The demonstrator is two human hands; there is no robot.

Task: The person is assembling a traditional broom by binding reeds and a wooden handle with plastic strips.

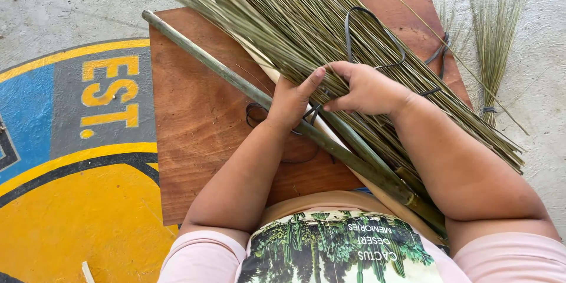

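The 1 large bundle of green stalks (330,41) lies on the wooden board (194,118), its long axis running upper left to lower right, clasped mid-length by 2 hands, left hand (292,103) and right hand (365,88), alongside 1 bamboo pole (236,79).

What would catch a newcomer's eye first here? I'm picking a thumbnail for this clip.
First, the big bundle of green grass stalks fanning across the brown wooden board, with the left hand and right hand pressing on it at centre. Next, the long green pole running diagonally under the stalks, and the blue and yellow painted floor emblem at left.
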